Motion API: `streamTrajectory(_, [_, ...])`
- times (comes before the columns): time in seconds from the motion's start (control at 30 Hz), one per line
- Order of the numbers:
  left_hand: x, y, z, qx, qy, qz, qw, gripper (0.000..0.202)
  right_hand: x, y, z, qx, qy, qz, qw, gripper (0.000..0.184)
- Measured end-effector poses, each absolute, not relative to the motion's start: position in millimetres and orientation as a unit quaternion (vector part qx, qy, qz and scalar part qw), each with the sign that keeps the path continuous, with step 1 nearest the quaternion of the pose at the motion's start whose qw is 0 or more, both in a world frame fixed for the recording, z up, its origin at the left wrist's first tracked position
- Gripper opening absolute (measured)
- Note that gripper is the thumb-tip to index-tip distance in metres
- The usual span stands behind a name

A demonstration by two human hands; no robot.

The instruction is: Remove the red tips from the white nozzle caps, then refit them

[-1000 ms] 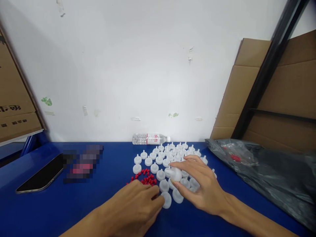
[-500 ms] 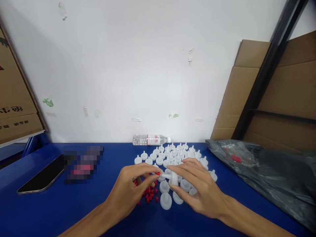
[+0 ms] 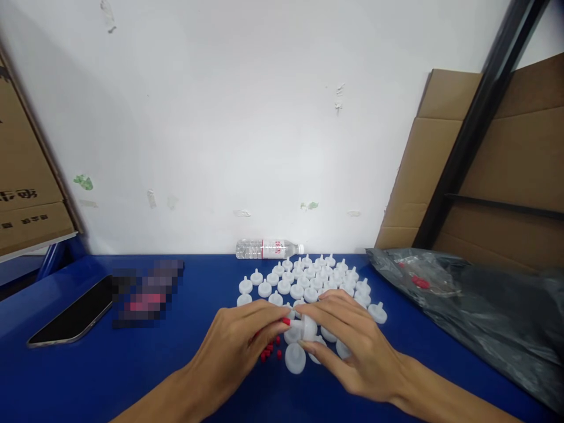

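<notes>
Between the fingers of my right hand [image 3: 352,343] is a white nozzle cap [image 3: 309,327], tipped on its side with its spout to the left. My left hand [image 3: 240,341] pinches a small red tip cap [image 3: 286,321] at the end of that spout. More red tip caps [image 3: 269,349] lie loose on the blue table below my left fingers, partly hidden by them. Many white nozzle caps [image 3: 284,286] stand spout-up behind and around my hands. One translucent nozzle cap [image 3: 295,358] sits in front, between my wrists.
A clear plastic bottle [image 3: 268,249] lies on its side against the wall. A phone [image 3: 73,311] and a pixelated patch [image 3: 150,294] are at the left. Dark plastic sheeting [image 3: 476,311] covers the right side, and cardboard [image 3: 434,153] leans behind it.
Both hands have moved slightly downward. The red tip cap now sits at the spout's end, and my left fingers are straighter and closer together.
</notes>
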State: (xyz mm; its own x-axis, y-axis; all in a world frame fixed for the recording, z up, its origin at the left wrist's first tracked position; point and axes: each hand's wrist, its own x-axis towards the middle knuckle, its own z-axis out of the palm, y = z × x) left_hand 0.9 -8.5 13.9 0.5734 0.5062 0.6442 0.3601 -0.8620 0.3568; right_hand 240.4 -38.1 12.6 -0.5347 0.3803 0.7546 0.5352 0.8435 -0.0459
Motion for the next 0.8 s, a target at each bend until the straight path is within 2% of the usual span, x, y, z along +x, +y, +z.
streamTrajectory(0.1, [-1.1,-15.5,18.9,0.918,0.259,0.297,0.050,0.027,241.0,-41.9,13.6,-0.256,-0.876,-0.095,0.397,0.044])
streamTrajectory(0.17, [-2.1,-23.3,23.9,0.927,0.258,0.264,0.062,0.028,240.2,-43.7,14.4,-0.238,-0.881,-0.091,0.398,0.043])
streamTrajectory(0.33, [-2.0,-35.0,33.0,0.920,0.217,0.300,0.127,0.025,236.2,-42.8,12.7,-0.174,-0.887,-0.097,0.416,0.040])
streamTrajectory(0.63, [1.4,-33.1,27.4,0.897,0.226,0.302,0.231,0.026,233.1,-40.0,12.5,-0.179,-0.891,-0.121,0.399,0.043])
streamTrajectory(0.73, [1.5,-29.7,35.1,0.888,0.252,0.302,0.240,0.033,229.2,-40.9,17.8,-0.220,-0.870,-0.142,0.418,0.044])
streamTrajectory(0.8, [-3.9,-20.2,42.6,0.878,0.285,0.325,0.208,0.037,228.5,-41.7,20.7,-0.251,-0.857,-0.155,0.423,0.050])
